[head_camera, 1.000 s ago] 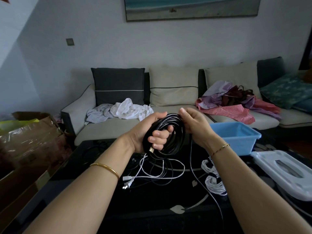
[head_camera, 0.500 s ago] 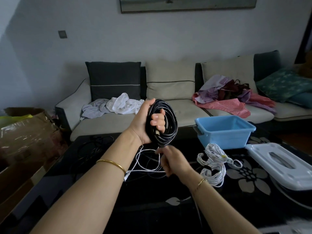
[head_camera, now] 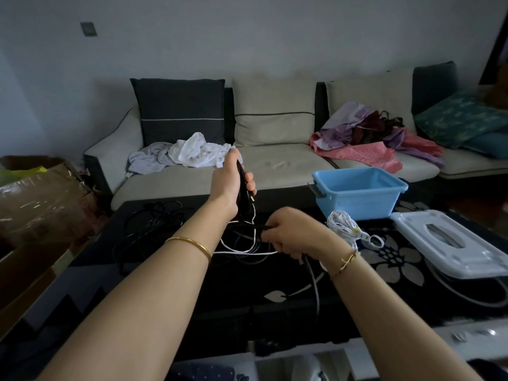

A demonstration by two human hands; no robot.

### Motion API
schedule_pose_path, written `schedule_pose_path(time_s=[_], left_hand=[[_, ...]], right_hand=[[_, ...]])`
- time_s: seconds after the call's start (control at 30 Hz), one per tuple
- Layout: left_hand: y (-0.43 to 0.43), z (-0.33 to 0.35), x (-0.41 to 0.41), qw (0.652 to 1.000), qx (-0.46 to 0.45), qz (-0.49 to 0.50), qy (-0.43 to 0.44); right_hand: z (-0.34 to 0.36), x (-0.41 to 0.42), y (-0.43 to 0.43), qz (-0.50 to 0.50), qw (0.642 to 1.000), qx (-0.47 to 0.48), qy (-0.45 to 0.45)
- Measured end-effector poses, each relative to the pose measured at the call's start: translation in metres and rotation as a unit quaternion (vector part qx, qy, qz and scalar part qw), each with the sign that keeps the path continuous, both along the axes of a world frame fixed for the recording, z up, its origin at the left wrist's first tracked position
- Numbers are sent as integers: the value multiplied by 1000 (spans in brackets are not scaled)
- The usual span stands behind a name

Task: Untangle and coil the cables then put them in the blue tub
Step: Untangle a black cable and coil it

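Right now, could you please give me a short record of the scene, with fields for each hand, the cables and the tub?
left hand: grips black coil, raised above the table
right hand: grips black cable tail, low over the table
blue tub: at the table's far edge, no cable visible inside
white bundle: coiled, lying in front of the tub
loose black cables: tangled, on the table's left part
white lid: on the table, right of the bundle
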State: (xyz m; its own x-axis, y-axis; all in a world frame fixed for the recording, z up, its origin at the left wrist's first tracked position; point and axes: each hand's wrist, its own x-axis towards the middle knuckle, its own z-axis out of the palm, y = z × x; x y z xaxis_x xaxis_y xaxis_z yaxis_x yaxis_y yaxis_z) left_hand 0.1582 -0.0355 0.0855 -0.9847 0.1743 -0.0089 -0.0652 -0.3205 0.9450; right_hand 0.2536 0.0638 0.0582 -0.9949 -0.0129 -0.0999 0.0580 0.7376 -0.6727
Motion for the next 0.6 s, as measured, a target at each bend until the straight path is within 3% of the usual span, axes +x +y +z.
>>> schedule_pose_path(time_s=[0.13, 0.3, 0.37, 0.5, 0.53, 0.6], left_hand=[[-2, -14, 5, 984, -144, 22, 105], [1, -21, 17, 945, -265, -58, 181], [0, -17, 21, 943, -277, -106, 153], [-6, -12, 25, 949, -225, -215, 52], [-9, -12, 25, 949, -195, -249, 19], [-15, -13, 26, 942, -139, -305, -26]], right_hand=[[25, 8, 4, 3, 993, 58, 104], [52, 9, 8, -14, 978, 97, 185], [61, 7, 13, -34, 967, 159, 198], [75, 4, 26, -52, 904, 320, 280], [77, 2, 32, -49, 899, 315, 301], [73, -6, 47, -28, 919, 211, 331]])
